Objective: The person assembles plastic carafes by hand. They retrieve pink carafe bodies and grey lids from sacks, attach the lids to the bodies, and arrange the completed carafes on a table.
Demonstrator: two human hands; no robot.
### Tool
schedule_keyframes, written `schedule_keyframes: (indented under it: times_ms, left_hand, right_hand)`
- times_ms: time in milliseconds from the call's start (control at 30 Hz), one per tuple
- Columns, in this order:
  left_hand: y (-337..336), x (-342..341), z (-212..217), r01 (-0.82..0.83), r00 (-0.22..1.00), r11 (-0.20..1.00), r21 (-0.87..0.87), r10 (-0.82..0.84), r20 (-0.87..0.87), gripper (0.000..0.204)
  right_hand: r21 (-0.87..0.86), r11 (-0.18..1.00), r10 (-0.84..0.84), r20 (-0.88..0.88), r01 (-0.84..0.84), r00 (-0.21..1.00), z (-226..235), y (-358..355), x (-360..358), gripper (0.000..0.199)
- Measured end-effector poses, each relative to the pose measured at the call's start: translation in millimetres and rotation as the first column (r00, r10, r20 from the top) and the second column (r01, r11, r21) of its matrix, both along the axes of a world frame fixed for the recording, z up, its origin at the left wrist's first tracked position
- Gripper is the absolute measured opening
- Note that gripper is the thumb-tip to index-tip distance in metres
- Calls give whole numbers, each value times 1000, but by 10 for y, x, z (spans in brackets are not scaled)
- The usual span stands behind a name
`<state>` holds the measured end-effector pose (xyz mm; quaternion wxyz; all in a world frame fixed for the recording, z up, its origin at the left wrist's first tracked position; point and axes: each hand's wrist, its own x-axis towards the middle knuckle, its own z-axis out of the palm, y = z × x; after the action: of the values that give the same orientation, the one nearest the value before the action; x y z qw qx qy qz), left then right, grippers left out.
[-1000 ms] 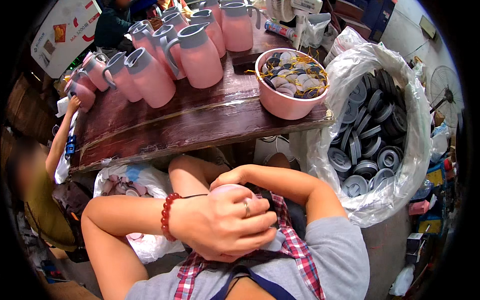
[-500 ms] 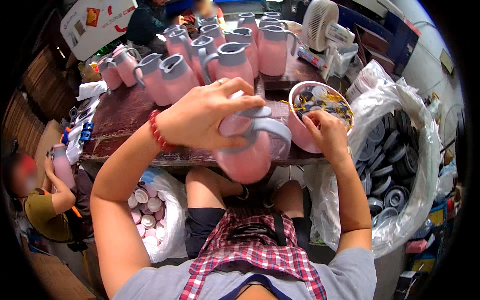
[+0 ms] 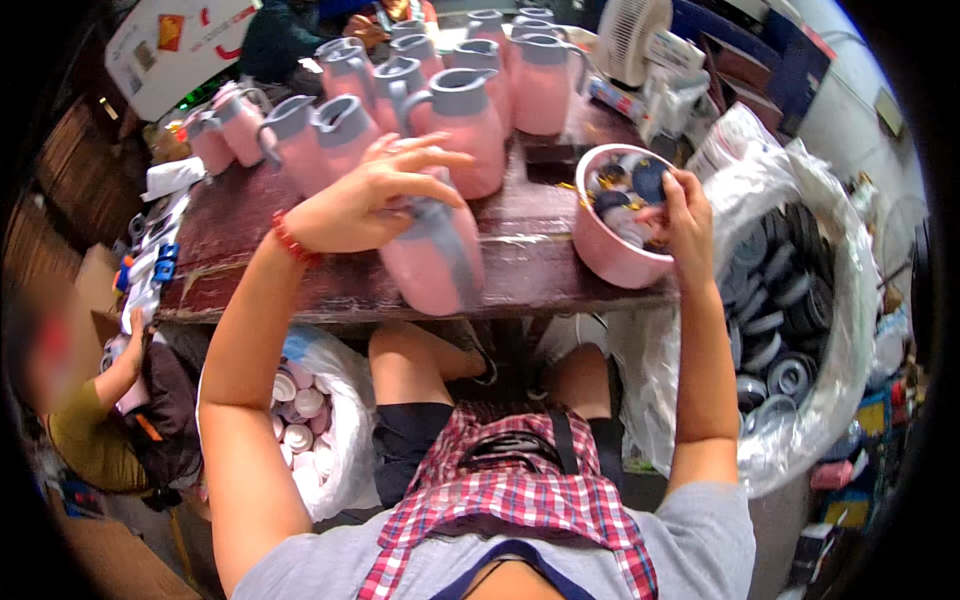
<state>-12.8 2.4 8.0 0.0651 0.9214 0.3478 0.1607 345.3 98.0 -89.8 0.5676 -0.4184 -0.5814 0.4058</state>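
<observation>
A pink jug with a grey top and grey handle is at the table's front edge, its handle side toward me. Over its top hovers my left hand, fingers stretched and apart; whether a fingertip touches the jug I cannot tell. My right hand pinches a dark round disc at the rim of a pink tub. More round pieces, dark and pale, lie inside the tub along with yellow strands.
Several pink jugs with grey tops crowd the back of the dark red table. On the right a plastic bag holds black round parts; a bag of pale caps is at my left knee. A white fan stands behind. Another person works at left.
The jug has moved back and left onto the table's edge and turned, and my left hand has loosened from it. My right hand has lifted a dark disc from among the tub's contents.
</observation>
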Motion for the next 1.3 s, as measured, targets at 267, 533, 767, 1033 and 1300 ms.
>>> schedule_keyframes:
  times_ms: [267,533,767,1033,1300]
  left_hand:
    - [-631,276,-806,-627,440,773,-97,454,775,25]
    - [-519,522,-1387,-426,394,729,-536,683,615,31]
    - [-535,559,-1299,-540,434,772,-334,596,676,19]
    - [-592,378,-1108,383,-280,867,-317,436,855,21]
    - [-680,487,-890,-168,525,983,-68,148,838,26]
  right_hand:
    - [9,933,344,-307,-359,887,18,-260,-311,20]
    - [-73,769,626,-118,-635,771,-320,-388,-1154,21]
    - [-37,751,655,-87,-660,750,-371,-448,-1369,20]
    - [-104,589,630,-562,-801,536,-66,-484,-1191,24]
    - [-31,599,782,-188,-800,594,222,-815,-1310,24]
